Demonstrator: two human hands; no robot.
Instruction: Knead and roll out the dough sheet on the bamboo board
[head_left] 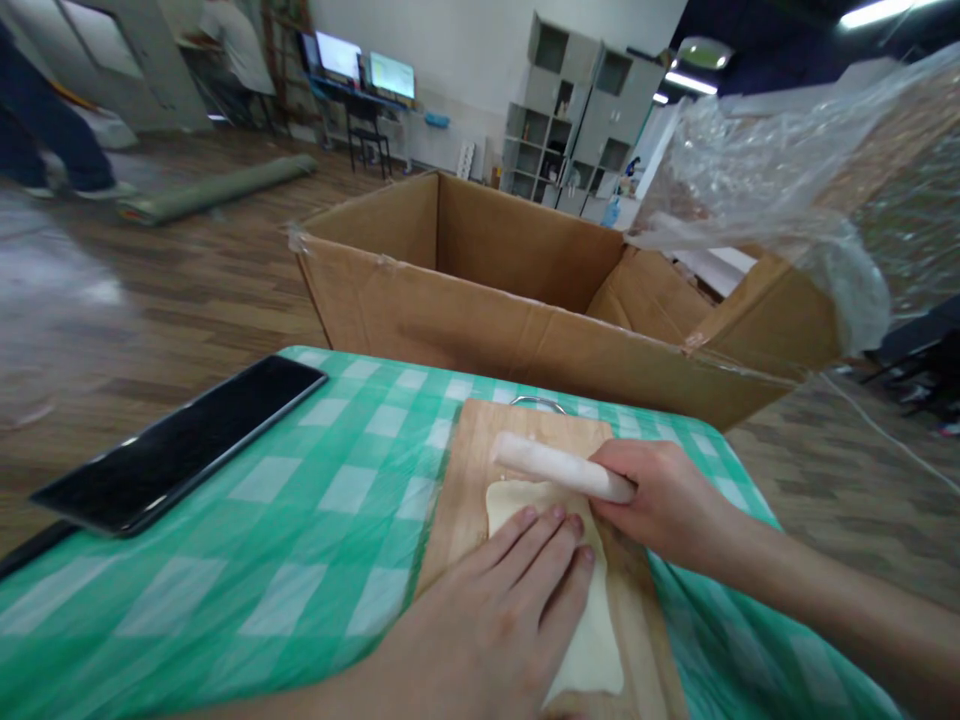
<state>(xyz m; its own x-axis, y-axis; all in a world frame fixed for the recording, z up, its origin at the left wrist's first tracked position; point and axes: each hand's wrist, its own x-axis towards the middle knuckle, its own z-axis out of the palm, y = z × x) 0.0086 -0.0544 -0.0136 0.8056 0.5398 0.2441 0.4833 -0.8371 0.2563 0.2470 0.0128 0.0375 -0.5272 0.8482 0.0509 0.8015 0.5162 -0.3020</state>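
A sheet of pale dough (pixel 592 640) lies flattened on a wooden cutting board (pixel 472 470) on the green checked tablecloth (pixel 300 560). My left hand (pixel 510 590) lies flat on the dough with fingers stretched out, pressing its near part. My right hand (pixel 667 500) grips the right end of a white rolling pin (pixel 555 465), which rests across the dough's far edge.
A black tablet (pixel 180 445) lies at the table's left edge. A large open cardboard box (pixel 525 270) stands just beyond the table. Crumpled clear plastic (pixel 787 170) hangs at the upper right. A person walks at the far left, with shelves and monitors at the back.
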